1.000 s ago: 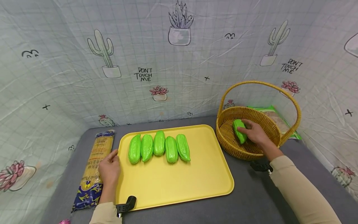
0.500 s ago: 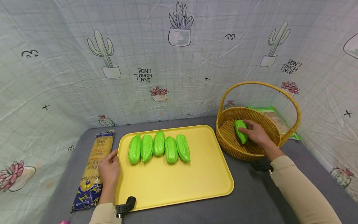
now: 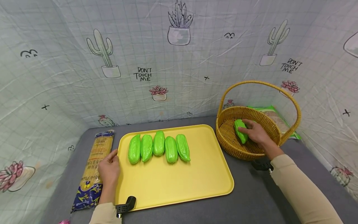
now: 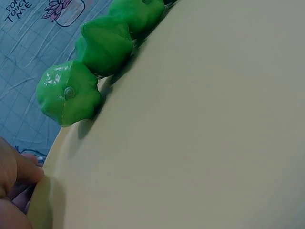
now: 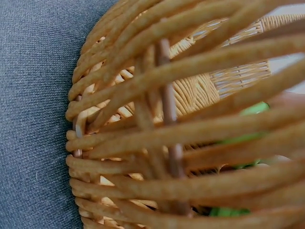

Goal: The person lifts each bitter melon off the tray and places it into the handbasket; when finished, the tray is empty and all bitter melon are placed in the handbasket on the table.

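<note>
In the head view, my right hand (image 3: 255, 133) reaches into a wicker basket (image 3: 232, 149) and grips a glossy green bitter melon (image 3: 240, 131) by its side, low inside the basket. Through the weave in the right wrist view, only patches of green (image 5: 231, 211) show. My left hand (image 3: 109, 168) pinches the left rim of a yellow tray (image 3: 173, 183); its fingertips (image 4: 34, 174) meet the rim in the left wrist view. Several more bitter melons (image 3: 146, 148) lie side by side on the tray's upper left part.
A pack of spaghetti (image 3: 96, 161) lies left of the tray, beside my left forearm. Behind the basket, a green-edged bag (image 3: 275, 118) rests against the printed cloth backdrop (image 3: 195, 62). The basket's tall handle (image 3: 258, 82) arches above its rim. Grey cloth (image 3: 212, 208) covers the table.
The bitter melon in my right hand has shifted very slightly to the right inside the basket. My left hand stays at the tray's rim, and the tray holds the same melons.
</note>
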Action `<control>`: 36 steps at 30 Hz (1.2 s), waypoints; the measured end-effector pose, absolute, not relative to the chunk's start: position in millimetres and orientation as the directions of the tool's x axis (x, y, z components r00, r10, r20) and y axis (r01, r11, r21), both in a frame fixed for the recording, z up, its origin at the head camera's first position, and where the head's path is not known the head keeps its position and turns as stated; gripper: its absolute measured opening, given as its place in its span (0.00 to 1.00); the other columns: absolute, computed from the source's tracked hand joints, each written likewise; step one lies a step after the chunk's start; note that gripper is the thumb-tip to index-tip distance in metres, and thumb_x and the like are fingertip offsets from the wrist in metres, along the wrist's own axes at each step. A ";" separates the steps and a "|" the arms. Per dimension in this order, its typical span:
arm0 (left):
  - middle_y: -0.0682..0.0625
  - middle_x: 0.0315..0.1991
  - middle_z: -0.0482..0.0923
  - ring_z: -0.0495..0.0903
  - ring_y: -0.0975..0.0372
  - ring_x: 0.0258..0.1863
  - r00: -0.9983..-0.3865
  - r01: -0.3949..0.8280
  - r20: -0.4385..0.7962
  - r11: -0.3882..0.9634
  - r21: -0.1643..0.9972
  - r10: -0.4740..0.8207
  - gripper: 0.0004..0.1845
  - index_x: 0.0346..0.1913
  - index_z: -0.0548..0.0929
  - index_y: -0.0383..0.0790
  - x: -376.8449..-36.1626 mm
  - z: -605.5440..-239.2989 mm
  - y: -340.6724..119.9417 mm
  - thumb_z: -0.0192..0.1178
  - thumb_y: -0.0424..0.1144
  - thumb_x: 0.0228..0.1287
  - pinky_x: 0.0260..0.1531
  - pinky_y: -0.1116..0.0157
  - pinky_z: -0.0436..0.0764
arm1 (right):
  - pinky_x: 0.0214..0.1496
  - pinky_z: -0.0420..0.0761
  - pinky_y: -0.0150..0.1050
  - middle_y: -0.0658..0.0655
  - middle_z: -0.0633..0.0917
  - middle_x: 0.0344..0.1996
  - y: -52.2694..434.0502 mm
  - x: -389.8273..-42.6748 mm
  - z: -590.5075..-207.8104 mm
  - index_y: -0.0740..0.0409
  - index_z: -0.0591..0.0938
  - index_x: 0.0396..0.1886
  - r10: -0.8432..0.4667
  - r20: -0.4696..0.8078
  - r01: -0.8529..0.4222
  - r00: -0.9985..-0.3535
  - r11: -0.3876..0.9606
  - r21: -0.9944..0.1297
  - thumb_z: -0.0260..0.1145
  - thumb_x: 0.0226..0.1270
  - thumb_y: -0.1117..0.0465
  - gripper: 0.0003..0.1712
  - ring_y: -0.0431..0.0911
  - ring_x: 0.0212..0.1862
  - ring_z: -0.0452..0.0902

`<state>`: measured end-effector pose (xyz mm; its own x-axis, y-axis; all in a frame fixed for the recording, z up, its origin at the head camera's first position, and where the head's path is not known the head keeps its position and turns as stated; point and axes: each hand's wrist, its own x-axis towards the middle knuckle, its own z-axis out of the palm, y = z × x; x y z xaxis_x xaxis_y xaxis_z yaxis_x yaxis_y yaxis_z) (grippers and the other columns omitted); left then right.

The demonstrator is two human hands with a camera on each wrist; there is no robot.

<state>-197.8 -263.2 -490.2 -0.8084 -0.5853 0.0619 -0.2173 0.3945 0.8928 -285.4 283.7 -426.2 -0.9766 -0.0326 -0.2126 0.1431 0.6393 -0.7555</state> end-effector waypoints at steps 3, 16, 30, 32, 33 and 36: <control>0.34 0.64 0.79 0.81 0.43 0.62 -0.809 -0.217 0.058 0.389 0.895 -0.585 0.19 0.66 0.80 0.34 -197.4 -490.2 -263.3 0.51 0.32 0.77 0.30 0.93 0.62 | 0.74 0.60 0.69 0.76 0.50 0.79 283.9 -286.5 -425.7 0.63 0.48 0.83 -0.035 -0.215 0.143 -0.976 0.640 -0.755 0.56 0.81 0.47 0.45 0.74 0.78 0.47; 0.33 0.65 0.78 0.80 0.42 0.62 -0.812 -0.217 0.041 0.366 0.905 -0.582 0.20 0.66 0.80 0.33 -197.7 -489.1 -264.3 0.50 0.32 0.78 0.29 0.93 0.62 | 0.75 0.61 0.68 0.77 0.49 0.79 283.8 -288.5 -422.8 0.64 0.47 0.83 -0.032 -0.216 0.144 -0.976 0.647 -0.749 0.56 0.81 0.49 0.45 0.74 0.79 0.46; 0.34 0.67 0.76 0.78 0.43 0.65 -0.822 -0.235 0.018 0.367 0.900 -0.569 0.20 0.67 0.79 0.35 -198.7 -487.4 -266.0 0.49 0.34 0.79 0.58 0.51 0.79 | 0.74 0.63 0.67 0.78 0.49 0.79 282.5 -286.1 -421.7 0.65 0.46 0.83 -0.024 -0.228 0.161 -0.973 0.638 -0.753 0.57 0.80 0.50 0.46 0.74 0.78 0.48; 0.34 0.67 0.77 0.79 0.43 0.64 -0.821 -0.233 0.020 0.367 0.901 -0.570 0.20 0.67 0.79 0.34 -198.5 -487.0 -265.8 0.49 0.33 0.79 0.60 0.49 0.77 | 0.74 0.62 0.68 0.78 0.49 0.79 282.4 -285.7 -421.3 0.65 0.46 0.83 -0.026 -0.231 0.162 -0.973 0.635 -0.755 0.56 0.81 0.50 0.45 0.74 0.78 0.47; 0.34 0.67 0.77 0.79 0.43 0.64 -0.820 -0.233 0.021 0.366 0.901 -0.572 0.20 0.67 0.79 0.34 -198.3 -486.7 -265.7 0.49 0.33 0.79 0.60 0.49 0.77 | 0.74 0.62 0.68 0.78 0.49 0.79 282.4 -285.4 -421.1 0.65 0.46 0.83 -0.026 -0.232 0.164 -0.972 0.635 -0.755 0.56 0.81 0.49 0.46 0.74 0.78 0.47; 0.35 0.66 0.77 0.79 0.44 0.64 -0.819 -0.235 0.021 0.369 0.899 -0.573 0.20 0.67 0.79 0.35 -197.5 -485.9 -265.7 0.50 0.33 0.78 0.59 0.52 0.78 | 0.74 0.62 0.68 0.78 0.49 0.79 282.3 -284.6 -420.8 0.65 0.46 0.83 -0.023 -0.237 0.169 -0.971 0.634 -0.754 0.56 0.81 0.49 0.46 0.74 0.78 0.47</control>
